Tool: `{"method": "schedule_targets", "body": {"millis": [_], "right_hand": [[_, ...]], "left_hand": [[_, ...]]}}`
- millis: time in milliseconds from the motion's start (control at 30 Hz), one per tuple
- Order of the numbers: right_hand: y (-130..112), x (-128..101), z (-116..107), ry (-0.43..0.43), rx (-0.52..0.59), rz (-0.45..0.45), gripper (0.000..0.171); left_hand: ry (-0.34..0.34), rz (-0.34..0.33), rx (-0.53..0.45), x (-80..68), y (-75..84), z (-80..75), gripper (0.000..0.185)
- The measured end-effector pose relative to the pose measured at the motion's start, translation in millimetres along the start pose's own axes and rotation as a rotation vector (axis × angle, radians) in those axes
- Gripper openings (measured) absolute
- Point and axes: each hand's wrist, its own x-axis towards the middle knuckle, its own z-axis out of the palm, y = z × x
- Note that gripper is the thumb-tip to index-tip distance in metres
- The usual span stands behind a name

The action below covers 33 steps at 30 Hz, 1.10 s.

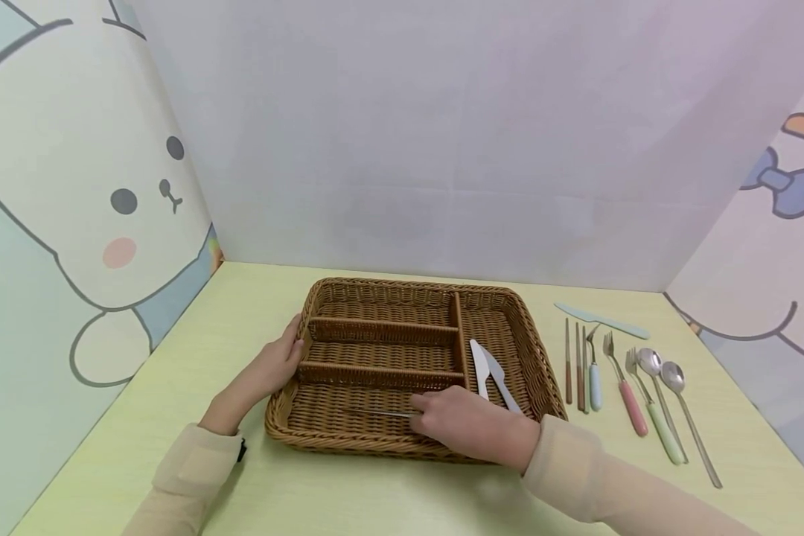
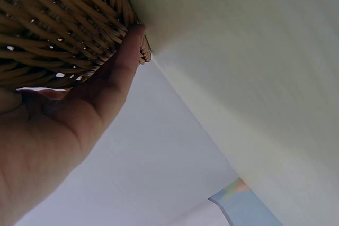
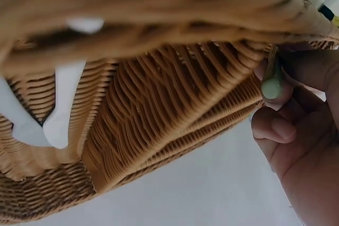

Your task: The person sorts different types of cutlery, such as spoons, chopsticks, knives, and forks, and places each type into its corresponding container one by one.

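No readable text, labels, numbers anywhere.

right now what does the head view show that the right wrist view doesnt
Only the head view shows the whole layout: the left hand resting on the wicker tray's left rim, and a row of cutlery lying on the table to the tray's right.

Only the right wrist view shows, close up, the pale green handle end pinched between the fingers of the right hand.

Both show the tray's weave and dividers, the white knives in its right compartment, and the right hand at the tray.
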Motion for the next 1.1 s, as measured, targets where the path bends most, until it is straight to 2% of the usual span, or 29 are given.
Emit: {"method": "schedule_targets", "body": {"millis": [667, 1100], "right_hand": [[-6.4, 7.2, 13.7, 0.0, 0.042, 0.008, 0.016], [-3.3, 6.0, 10.7, -0.129, 0.185, 0.068, 0.023]], "left_hand": [[-0.004, -0.001, -0.008, -0.4, 1.8, -0.9, 0.056], [0.006, 0.003, -0.007, -0.2, 0.5, -0.3, 0.056]]}}
